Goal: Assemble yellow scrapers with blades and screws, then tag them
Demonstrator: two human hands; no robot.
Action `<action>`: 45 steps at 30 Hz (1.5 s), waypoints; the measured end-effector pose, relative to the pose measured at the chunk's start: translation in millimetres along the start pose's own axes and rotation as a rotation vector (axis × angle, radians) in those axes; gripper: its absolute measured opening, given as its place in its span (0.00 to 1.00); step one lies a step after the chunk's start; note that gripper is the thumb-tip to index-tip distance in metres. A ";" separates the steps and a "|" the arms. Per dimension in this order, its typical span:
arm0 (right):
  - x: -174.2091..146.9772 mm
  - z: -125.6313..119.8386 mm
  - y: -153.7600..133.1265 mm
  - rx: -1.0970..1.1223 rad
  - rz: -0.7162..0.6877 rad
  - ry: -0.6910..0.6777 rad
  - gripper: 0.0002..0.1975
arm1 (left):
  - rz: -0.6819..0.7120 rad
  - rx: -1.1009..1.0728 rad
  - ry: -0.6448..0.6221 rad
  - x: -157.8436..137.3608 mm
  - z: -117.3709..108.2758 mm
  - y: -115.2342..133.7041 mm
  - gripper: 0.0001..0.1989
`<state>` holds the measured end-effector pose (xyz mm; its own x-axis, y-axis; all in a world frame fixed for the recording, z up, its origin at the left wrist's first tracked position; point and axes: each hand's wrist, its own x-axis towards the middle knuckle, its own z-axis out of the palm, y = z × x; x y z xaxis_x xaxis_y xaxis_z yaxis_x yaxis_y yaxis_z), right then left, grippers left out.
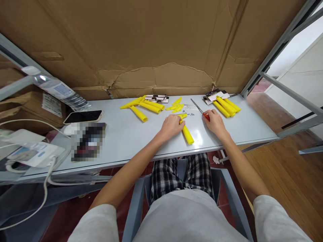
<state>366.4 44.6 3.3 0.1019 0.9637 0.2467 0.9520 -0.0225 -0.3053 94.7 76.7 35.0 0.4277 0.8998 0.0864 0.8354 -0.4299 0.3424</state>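
While the left fingers [179, 121] grip a bright yellow piece [187, 135] whose tubular handle juts bodyward from them and the right fingers [210, 114] clasp a slim-shafted, red-handled tool [198, 107], illegible writing [192, 114] lies between both on the tabletop [126, 137], its front edge near them, its surface stretching leftward to a phone [83, 116].

Cardboard [161, 40] behind table [126, 141]. Far L: power strip [35, 154], then phone [83, 116] w/ bottle [62, 90] behind. Mid-L: L tubes [152, 107], L cards [158, 98] behind. Ctr: front tube [188, 135] in L hand [171, 125], flat pcs [175, 108] behind; R hand [214, 122] w/ screwdriver [197, 106] to R. Past it, R tubes [228, 107], R cards [213, 95] behind.
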 end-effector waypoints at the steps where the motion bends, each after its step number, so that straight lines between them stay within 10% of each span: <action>1: -1.0 -0.4 -0.8 -0.011 0.006 -0.009 0.20 | 0.001 0.001 0.004 -0.1 0.8 -0.4 0.18; 11: -23.0 8.7 -38.8 0.070 -0.158 0.181 0.23 | 0.034 0.008 0.015 -4.1 0.3 -3.8 0.17; 24: -45.3 33.5 -69.1 0.014 -0.235 -0.217 0.43 | -0.025 0.107 0.172 -74.3 -3.3 -24.1 0.28; 45: -50.1 32.2 -72.5 -0.055 -0.238 -0.243 0.41 | -0.063 0.168 0.055 -100.7 15.4 -35.3 0.33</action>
<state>283.1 6.6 -16.6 -0.1899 0.9788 0.0771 0.9557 0.2023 -0.2139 27.5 0.1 -0.2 0.3575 0.9259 0.1220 0.9076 -0.3753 0.1882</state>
